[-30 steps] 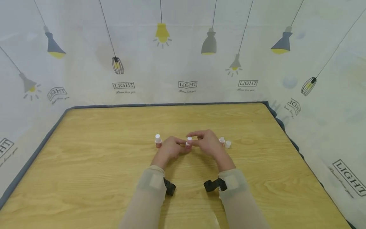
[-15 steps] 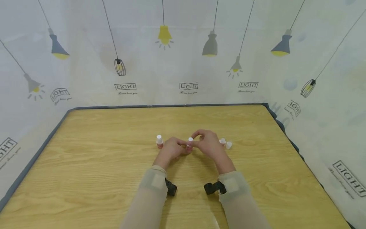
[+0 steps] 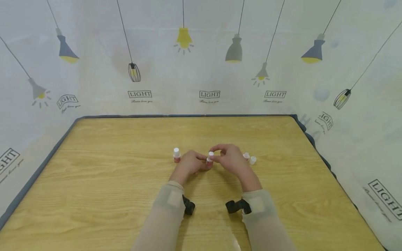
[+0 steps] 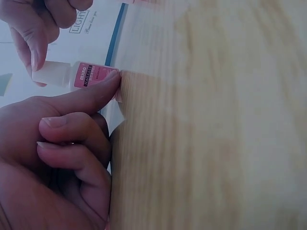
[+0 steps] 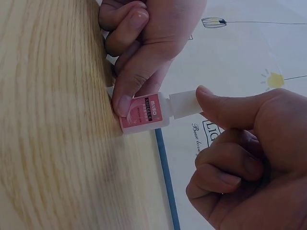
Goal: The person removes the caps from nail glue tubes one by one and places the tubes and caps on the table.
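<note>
A small nail glue bottle with a pink label stands upright on the table between both hands. My left hand pinches its lower body between thumb and fingers. At the top, my right hand pinches the white cap, with thumb and index finger on its sides. In the right wrist view a narrow gap shows between cap and bottle shoulder; whether the cap is still threaded on cannot be seen. The remaining fingers of both hands are curled in.
Left of my left hand stands a capped bottle of the same sort. Beyond my right hand another bottle is partly hidden, with a loose white cap beside it. A printed sheet hangs behind the wooden table.
My right index finger has shifted slightly at the cap, the thumb staying on it. My left hand keeps its hold on the bottle. The head view has moved slightly.
</note>
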The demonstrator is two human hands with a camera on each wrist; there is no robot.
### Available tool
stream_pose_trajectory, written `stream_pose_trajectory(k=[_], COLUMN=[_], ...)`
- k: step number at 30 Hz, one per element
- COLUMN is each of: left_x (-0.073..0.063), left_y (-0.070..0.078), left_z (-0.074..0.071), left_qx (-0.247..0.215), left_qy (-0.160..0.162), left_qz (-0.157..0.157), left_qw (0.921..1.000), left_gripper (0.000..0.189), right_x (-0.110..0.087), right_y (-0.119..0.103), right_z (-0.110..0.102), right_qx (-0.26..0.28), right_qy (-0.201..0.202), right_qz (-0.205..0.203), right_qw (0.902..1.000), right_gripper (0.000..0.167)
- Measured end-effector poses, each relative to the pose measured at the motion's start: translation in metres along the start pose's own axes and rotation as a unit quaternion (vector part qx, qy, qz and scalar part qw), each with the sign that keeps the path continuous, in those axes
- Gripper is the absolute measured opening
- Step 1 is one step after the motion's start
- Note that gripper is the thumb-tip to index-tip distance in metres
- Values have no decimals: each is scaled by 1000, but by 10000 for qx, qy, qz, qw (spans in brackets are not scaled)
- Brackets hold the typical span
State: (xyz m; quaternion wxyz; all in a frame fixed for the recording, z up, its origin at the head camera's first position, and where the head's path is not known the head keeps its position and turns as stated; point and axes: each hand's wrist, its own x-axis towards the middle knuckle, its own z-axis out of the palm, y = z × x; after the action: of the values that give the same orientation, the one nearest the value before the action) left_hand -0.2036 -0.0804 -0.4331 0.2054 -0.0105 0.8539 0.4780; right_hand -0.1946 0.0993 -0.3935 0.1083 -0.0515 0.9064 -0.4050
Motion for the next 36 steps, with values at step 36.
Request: stream_pose_trajectory(k=[36], left_x=[7], left_y=[-1], left_z=[-4], left_qx=[310], left_qy=[16], left_qz=[-159], left_qw=[9994], left_gripper=[39], right_x=[4], right_y=[2], right_z=[0], right_qx=[406], right_qy=[-161], right_qz=[180], right_qw=[9989], right_gripper=[25])
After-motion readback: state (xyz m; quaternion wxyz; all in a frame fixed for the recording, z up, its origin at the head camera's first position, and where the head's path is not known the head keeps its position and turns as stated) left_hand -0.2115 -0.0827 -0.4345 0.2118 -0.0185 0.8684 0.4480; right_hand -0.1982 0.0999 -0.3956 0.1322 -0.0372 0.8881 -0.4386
